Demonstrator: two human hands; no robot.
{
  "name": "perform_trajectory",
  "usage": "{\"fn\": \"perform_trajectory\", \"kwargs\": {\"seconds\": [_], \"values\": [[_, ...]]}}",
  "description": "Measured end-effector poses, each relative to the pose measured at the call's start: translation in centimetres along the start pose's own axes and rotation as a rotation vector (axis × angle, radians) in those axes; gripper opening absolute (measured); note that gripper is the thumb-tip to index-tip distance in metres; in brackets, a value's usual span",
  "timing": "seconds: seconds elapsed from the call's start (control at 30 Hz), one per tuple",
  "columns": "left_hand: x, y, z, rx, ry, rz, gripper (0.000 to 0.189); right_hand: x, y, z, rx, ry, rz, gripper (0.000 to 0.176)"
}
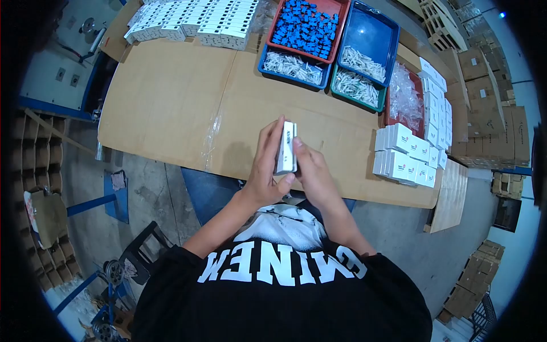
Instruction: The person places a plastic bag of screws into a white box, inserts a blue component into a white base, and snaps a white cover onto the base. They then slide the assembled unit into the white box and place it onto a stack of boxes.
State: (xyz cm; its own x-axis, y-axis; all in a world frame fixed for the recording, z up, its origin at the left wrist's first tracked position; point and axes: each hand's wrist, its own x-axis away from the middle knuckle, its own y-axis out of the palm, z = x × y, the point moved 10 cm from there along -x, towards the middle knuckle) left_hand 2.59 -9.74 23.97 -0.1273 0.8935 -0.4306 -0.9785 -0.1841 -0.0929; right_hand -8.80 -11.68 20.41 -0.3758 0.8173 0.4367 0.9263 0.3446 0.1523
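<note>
Black, soft-looking cloth of a printed shirt [285, 313] is filling the nearest place. Beyond it, a worktop [171, 102] with brown cardboard surface is carrying glossy rectangular trays [373, 37] and stacks of smooth white boxes [404, 165]. Near its front edge, the left hand [264, 170] and right hand [315, 174] are pressing from both sides one slim, straight-edged box [286, 151]. Small, knobbly blue pieces [302, 28] are lying loosely in one red tray [330, 7].

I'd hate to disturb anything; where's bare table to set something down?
The widest bare cardboard lies between the left hand and the far white boxes; a smaller patch separates the right hand from the right-end boxes. Trays and boxes crowd the far and right edges.
</note>
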Motion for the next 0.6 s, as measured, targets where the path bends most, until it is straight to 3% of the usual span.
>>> {"fn": "perform_trajectory", "kwargs": {"seconds": [0.1,0.17,0.2,0.23,0.3,0.33,0.4,0.43,0.6], "values": [[0.4,1.2,-0.8,-0.119,-0.014,-0.124,0.089,0.1,-1.4,0.8,-0.110,0.091,-0.069,0.057],[0.6,0.3,-2.9,0.122,-0.213,-0.002,0.082,0.7,-1.5,0.4,-0.040,0.101,-0.136,0.058],[0.6,0.3,-2.8,0.121,-0.213,-0.001,0.082,0.7,-1.7,0.3,0.121,0.069,-0.198,0.061],[0.9,0.1,-4.1,0.253,-0.360,0.043,0.076,0.8,-1.6,0.5,0.122,0.070,-0.201,0.061],[2.2,0.6,-6.2,0.520,-0.655,0.136,0.068,1.8,-1.4,-3.1,0.748,-0.348,-0.053,0.068],[2.5,1.2,-6.4,0.579,-0.737,0.181,0.070,1.6,-1.2,-2.8,0.748,-0.350,-0.057,0.068],[2.9,2.1,-5.9,0.618,-0.834,0.152,0.070,3.3,-0.5,-5.2,0.781,-0.814,0.079,0.076],[3.8,2.9,-6.0,0.658,-0.936,0.117,0.072,2.9,-0.6,-4.5,0.777,-0.812,0.079,0.076],[6.0,5.0,-6.3,0.739,-0.988,0.050,0.069,2.4,-0.3,-2.6,0.800,-0.943,0.033,0.079]]}}
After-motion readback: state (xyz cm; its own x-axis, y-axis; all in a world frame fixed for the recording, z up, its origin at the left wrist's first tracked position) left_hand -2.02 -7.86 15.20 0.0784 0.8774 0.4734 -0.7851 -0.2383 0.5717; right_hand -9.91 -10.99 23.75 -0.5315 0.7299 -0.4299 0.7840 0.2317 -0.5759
